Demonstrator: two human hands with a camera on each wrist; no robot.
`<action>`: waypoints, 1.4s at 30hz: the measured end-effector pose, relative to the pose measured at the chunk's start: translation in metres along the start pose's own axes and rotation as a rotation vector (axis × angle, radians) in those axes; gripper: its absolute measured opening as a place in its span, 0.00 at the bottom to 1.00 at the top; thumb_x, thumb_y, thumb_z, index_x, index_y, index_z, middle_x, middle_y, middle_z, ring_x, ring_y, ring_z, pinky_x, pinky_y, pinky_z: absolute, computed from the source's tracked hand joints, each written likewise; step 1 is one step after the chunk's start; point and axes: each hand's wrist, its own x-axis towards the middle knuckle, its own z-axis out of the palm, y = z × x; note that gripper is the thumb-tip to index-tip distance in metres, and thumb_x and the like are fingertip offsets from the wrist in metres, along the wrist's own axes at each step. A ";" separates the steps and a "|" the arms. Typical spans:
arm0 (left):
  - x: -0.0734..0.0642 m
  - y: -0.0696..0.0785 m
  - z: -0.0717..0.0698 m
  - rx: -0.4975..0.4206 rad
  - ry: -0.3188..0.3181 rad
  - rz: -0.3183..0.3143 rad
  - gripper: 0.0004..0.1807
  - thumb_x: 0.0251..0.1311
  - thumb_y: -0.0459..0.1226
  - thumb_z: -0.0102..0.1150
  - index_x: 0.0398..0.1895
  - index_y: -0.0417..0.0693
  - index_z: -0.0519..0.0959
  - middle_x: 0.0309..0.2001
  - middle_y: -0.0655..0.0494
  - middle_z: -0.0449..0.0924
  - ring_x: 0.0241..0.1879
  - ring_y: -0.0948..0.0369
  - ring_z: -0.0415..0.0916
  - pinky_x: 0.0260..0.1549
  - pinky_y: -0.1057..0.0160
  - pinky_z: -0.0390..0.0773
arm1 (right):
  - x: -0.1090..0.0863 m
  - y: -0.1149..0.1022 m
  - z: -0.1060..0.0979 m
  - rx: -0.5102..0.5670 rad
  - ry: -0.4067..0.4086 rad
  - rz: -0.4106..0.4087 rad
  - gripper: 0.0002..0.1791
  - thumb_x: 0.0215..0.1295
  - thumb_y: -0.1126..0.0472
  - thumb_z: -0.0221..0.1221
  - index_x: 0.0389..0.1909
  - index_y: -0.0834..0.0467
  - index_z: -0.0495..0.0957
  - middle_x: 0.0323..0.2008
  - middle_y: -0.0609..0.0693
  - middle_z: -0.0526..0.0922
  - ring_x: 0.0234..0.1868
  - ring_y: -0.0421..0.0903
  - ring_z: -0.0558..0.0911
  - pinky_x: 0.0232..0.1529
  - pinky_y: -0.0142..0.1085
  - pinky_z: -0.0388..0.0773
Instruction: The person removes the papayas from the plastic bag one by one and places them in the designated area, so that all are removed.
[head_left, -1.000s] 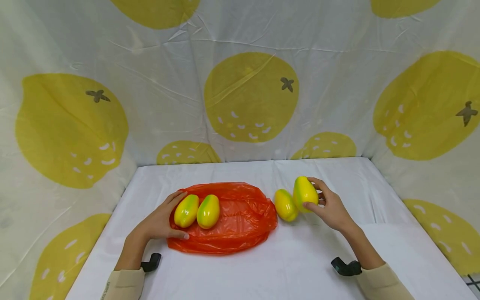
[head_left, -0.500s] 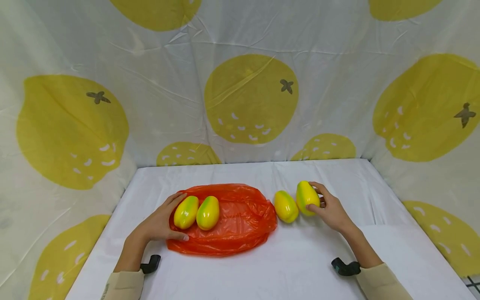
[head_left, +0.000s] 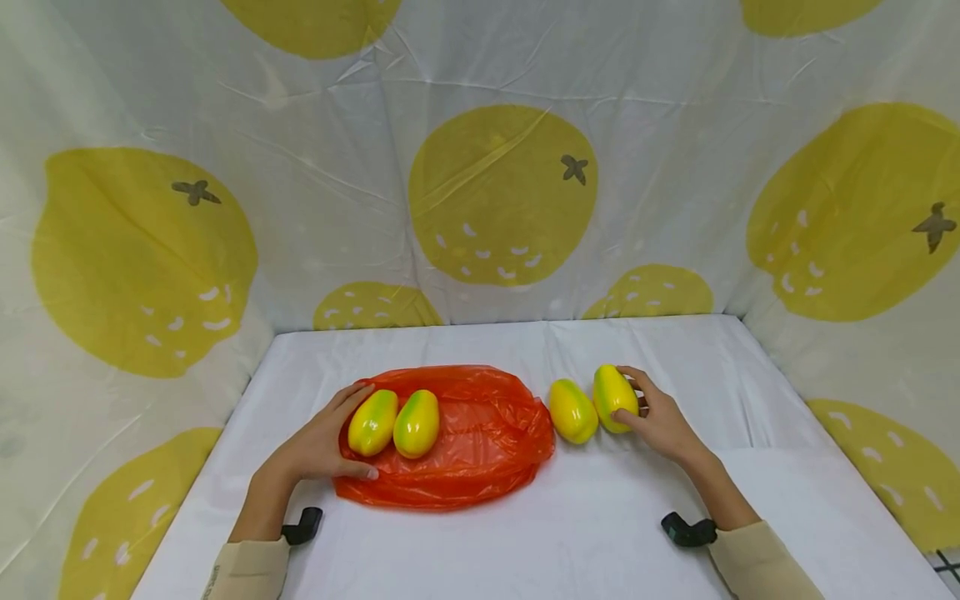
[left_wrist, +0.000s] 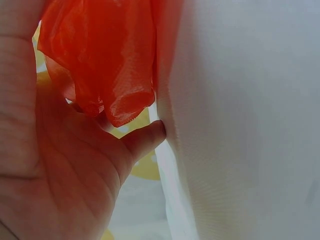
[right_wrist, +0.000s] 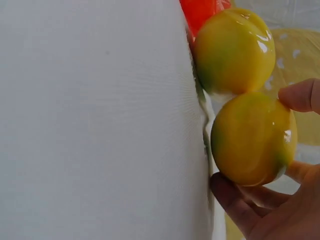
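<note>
In the head view an orange-red plastic bag (head_left: 480, 442) lies on the table, with two glossy yellow-green papayas (head_left: 417, 423) on its left part. My left hand (head_left: 321, 437) rests at the bag's left end, thumb and fingers spread around it; in the left wrist view the palm (left_wrist: 75, 170) faces hanging bag film (left_wrist: 115, 60) without pinching it. My right hand (head_left: 658, 421) holds another papaya (head_left: 615, 398) between thumb and fingers, low at the table. It stands beside a fourth-fruit neighbour, a papaya (head_left: 573, 412) close to the bag's right end; both show in the right wrist view.
A white cloth covers the table (head_left: 600, 517). White curtains printed with yellow lemons (head_left: 502, 196) rise at the back and both sides. A black wrist mount (head_left: 303, 526) sits by the left forearm, another mount (head_left: 688, 530) by the right.
My right hand has lowered its papaya and shifted it slightly to the right. The left hand, the bag and the other papayas look the same.
</note>
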 end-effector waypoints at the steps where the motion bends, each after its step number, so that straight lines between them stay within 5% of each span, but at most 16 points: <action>1: 0.000 0.000 0.000 0.000 -0.001 -0.002 0.71 0.33 0.63 0.82 0.83 0.59 0.53 0.82 0.50 0.47 0.76 0.43 0.56 0.60 0.36 0.78 | 0.000 0.000 0.000 -0.005 -0.003 -0.002 0.39 0.68 0.54 0.63 0.77 0.51 0.58 0.67 0.69 0.71 0.49 0.54 0.81 0.51 0.45 0.80; 30: 0.002 0.000 -0.001 -0.007 -0.008 -0.022 0.72 0.32 0.64 0.82 0.82 0.58 0.53 0.82 0.50 0.47 0.76 0.43 0.56 0.60 0.35 0.78 | -0.007 -0.009 -0.006 -0.026 -0.085 -0.011 0.38 0.68 0.52 0.63 0.74 0.57 0.61 0.67 0.65 0.72 0.53 0.55 0.80 0.53 0.48 0.82; 42: 0.002 -0.001 0.000 -0.003 -0.006 -0.007 0.71 0.32 0.64 0.82 0.83 0.59 0.53 0.82 0.51 0.48 0.76 0.43 0.57 0.60 0.36 0.79 | -0.008 -0.006 -0.004 -0.051 -0.075 0.032 0.43 0.69 0.39 0.62 0.76 0.57 0.60 0.72 0.62 0.69 0.55 0.56 0.80 0.53 0.49 0.83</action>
